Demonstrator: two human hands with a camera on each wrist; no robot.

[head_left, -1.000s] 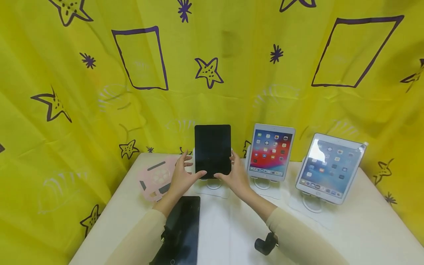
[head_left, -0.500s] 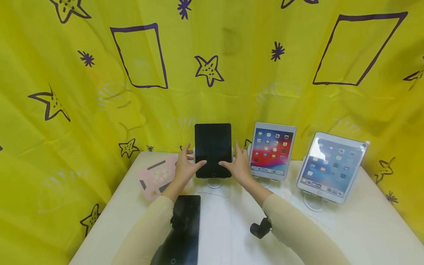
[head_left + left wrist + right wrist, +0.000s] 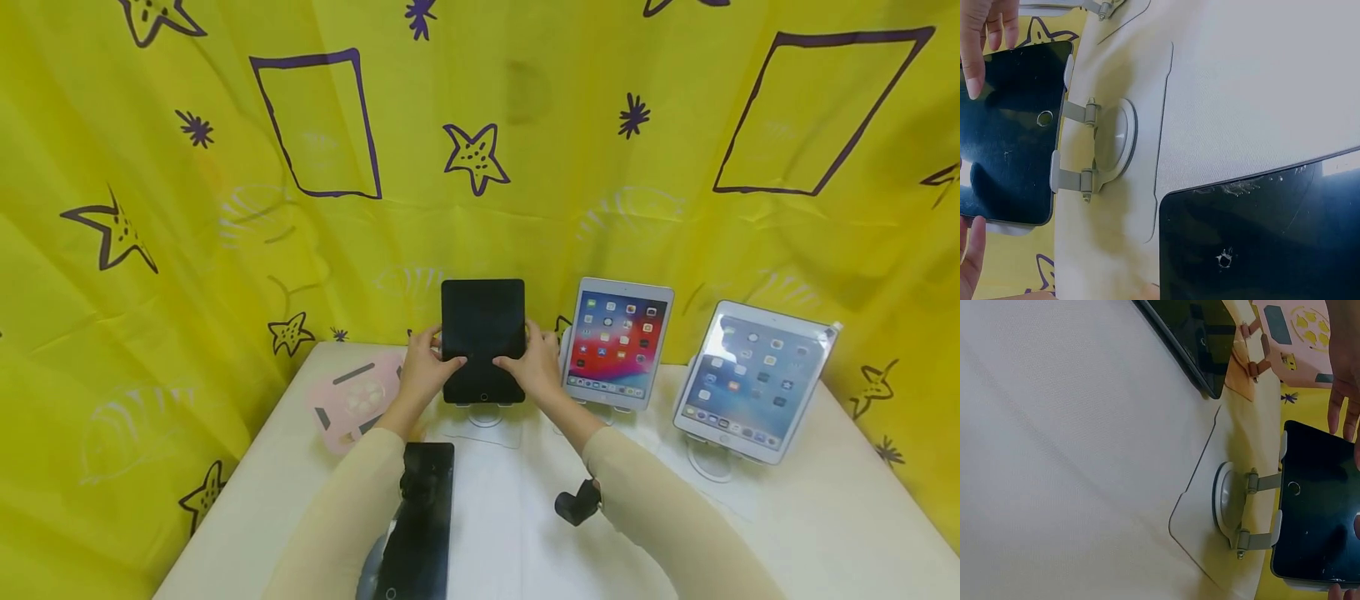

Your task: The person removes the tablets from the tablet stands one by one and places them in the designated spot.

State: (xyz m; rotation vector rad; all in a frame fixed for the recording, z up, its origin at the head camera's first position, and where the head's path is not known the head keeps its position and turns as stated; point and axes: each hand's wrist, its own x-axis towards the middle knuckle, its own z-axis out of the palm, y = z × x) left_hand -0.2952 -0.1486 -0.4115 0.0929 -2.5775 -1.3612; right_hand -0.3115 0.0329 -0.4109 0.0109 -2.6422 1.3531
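Observation:
A black tablet (image 3: 483, 317) stands upright on a white tablet stand (image 3: 486, 418), its screen dark. My left hand (image 3: 426, 367) grips its left edge, thumb on the screen and fingers behind the edge. At the opposite edge my right hand (image 3: 535, 367) holds it the same way. In the left wrist view, the stand's two hooked arms and round hinge (image 3: 1125, 137) show below the tablet's home-button end. The right wrist view also shows the tablet (image 3: 1319, 506) on the hooks. Fingertips behind the tablet are mostly hidden.
A larger black tablet (image 3: 431, 533) lies on the white table (image 3: 517, 550), partly under my left forearm. At left is a pink stand (image 3: 363, 396). To the right, two white tablets (image 3: 618, 346) with lit screens stand on stands. A yellow curtain (image 3: 570, 242) hangs behind.
Both thumbs have moved up from near the tablet's bottom edge to higher on the screen. My spread fingers have closed in round its sides. The tablet stays on its stand.

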